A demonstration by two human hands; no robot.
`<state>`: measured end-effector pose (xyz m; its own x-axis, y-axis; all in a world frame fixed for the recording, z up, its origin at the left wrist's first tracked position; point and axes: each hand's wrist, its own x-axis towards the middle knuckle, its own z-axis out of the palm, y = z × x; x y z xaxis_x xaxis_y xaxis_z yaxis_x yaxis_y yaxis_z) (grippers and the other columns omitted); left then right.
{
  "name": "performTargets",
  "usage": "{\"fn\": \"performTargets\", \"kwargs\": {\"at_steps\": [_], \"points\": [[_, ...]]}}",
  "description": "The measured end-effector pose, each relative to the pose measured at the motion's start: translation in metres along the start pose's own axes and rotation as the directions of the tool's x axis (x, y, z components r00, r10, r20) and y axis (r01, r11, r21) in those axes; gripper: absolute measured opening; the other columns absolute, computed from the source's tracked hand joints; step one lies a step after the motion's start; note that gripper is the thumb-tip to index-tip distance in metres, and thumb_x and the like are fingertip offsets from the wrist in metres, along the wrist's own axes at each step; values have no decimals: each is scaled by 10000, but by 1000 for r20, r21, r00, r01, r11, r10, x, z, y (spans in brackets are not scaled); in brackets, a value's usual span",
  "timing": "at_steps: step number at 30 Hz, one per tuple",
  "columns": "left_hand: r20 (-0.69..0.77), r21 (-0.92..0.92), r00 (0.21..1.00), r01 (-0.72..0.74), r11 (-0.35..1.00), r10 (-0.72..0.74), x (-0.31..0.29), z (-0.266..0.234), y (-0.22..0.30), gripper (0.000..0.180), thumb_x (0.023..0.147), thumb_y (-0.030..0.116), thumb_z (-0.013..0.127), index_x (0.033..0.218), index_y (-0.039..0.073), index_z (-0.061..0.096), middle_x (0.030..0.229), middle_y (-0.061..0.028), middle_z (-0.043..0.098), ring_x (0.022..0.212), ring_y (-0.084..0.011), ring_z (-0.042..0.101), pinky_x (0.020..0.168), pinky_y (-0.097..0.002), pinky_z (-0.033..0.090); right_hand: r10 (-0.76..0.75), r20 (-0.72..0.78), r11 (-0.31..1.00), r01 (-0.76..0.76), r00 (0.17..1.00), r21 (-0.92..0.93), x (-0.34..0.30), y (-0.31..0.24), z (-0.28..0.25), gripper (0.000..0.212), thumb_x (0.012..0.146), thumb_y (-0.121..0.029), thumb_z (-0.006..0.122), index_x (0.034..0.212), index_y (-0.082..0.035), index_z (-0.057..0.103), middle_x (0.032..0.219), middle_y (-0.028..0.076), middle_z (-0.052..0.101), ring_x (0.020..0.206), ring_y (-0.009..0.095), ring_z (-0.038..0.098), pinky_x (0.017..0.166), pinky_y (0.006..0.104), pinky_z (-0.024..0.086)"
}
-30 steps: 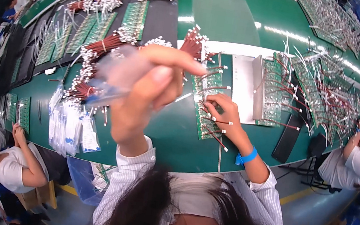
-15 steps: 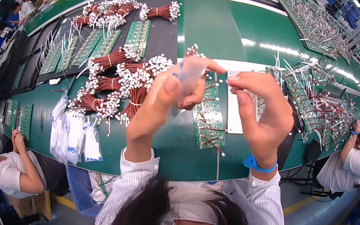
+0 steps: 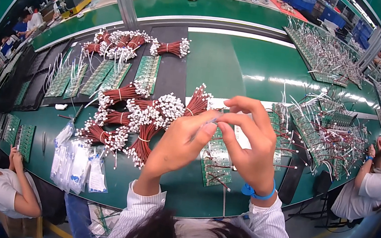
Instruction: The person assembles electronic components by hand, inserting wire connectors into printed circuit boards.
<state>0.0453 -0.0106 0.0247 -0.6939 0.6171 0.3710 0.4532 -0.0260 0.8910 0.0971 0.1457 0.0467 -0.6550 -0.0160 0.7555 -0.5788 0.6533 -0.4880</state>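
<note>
My left hand (image 3: 179, 142) is closed, its thumb and index finger pinching a small clear plastic bag (image 3: 213, 120) of which only a sliver shows. Thumb and forefinger of my right hand (image 3: 251, 141) meet at the same spot and pinch the bag's edge, with the other fingers curled above. A blue band circles my right wrist. Beneath the hands lies a green circuit board (image 3: 215, 165) with short brown-red wires. Bundles of brown-red wires with white connectors (image 3: 144, 141) lie left of my left hand.
Clear bags with blue marks (image 3: 78, 163) lie at the front left, by tweezers (image 3: 44, 141). Boards with white cables (image 3: 59, 81) stand on a black mat behind. Wired boards (image 3: 322, 135) crowd the right. Co-workers sit on both sides; others work across the bench.
Both hands have come together, with my right fingertips now at the bag in my left hand. The bag, spread over my left fingers before, is mostly hidden. The view has tilted upward.
</note>
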Motion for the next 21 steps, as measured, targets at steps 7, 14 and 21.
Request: {"fn": "performTargets", "kwargs": {"at_steps": [7,14,21], "points": [[-69,251,997,-7,968,25,3,6,-6,380,919,301,438,1099,4,594,855,-195,623,737,-368,612,667,-403,471,85,59,991,-91,995,102,-1,6,-2,157,710,-10,714,853,-20,650,988,89,618,889,265,602,764,346,477],[-60,339,998,0,941,22,1,13,3,386,889,235,423,1108,-34,592,1039,-231,634,899,-383,625,797,-429,499,83,44,982,-89,996,167,-7,13,2,158,694,28,713,836,-16,656,959,96,628,901,254,612,774,332,486],[-16,148,998,68,987,-67,2,10,1,389,894,185,394,1161,-48,555,813,-228,600,704,-358,591,662,-433,458,91,24,973,-94,996,209,-8,14,1,189,697,53,696,866,-20,656,940,103,634,863,252,610,742,335,484]]}}
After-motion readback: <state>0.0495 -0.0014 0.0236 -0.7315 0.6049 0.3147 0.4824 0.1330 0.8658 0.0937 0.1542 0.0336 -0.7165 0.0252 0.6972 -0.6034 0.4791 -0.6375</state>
